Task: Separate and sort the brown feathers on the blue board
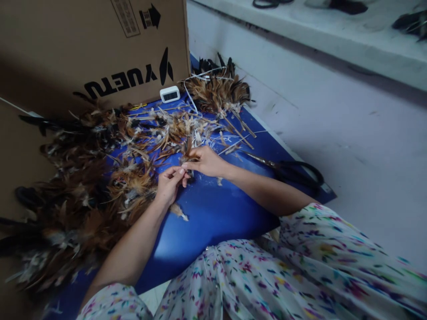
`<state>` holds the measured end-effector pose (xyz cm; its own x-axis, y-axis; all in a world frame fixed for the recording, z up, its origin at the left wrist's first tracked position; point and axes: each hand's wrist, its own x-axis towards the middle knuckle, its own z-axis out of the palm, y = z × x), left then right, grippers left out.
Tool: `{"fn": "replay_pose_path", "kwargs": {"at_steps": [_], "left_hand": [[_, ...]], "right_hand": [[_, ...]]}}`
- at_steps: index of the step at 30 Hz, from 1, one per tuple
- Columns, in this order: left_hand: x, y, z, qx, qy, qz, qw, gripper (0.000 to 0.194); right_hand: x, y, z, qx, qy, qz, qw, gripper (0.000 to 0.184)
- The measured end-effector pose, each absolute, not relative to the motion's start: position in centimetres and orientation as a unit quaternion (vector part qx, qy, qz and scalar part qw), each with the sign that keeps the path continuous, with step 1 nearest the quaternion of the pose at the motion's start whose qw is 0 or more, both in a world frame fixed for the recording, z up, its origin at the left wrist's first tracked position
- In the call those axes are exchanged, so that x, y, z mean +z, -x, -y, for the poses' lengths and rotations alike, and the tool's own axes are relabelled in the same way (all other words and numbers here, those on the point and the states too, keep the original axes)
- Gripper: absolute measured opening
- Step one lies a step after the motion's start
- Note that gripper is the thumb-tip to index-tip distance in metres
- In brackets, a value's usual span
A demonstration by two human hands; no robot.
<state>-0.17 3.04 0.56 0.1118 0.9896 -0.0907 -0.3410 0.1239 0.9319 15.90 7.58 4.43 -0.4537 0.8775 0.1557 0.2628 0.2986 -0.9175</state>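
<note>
Both hands meet over the middle of the blue table [213, 209]. My right hand [207, 161] pinches a small brown feather bunch [188, 153] between thumb and fingers, its tips pointing away from me. Just left of it, my left hand [169, 183] is closed, its thumb and fingertip touching the lower end of the same bunch. A dark bit shows under the fingertips, too small to name. Loose brown and cream feathers [133, 182] lie close to the left hand, and a single pale feather [179, 210] rests below its wrist.
Black-handled scissors [283, 166] lie to the right. Behind are a bundle of feathers on sticks [220, 89] and a small white digital device [170, 94] beside a large cardboard box [100, 49]. A big feather heap [66, 213] covers the left side. A white wall [333, 129] borders the right.
</note>
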Motion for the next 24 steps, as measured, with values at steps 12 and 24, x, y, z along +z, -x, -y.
{"fn": "replay_pose_path", "kwargs": {"at_steps": [12,24], "left_hand": [[0.7,0.5,-3.1,0.491,-0.389,-0.382,0.680,0.028],[0.9,0.3,-3.2,0.537,-0.348,-0.415,0.647,0.030]], "right_hand": [[4.6,-16.1,-7.6,0.393,0.347,0.781,0.339,0.019],[5.5,-22.9,-13.2,0.161,0.586,0.721,0.332,0.018]]}}
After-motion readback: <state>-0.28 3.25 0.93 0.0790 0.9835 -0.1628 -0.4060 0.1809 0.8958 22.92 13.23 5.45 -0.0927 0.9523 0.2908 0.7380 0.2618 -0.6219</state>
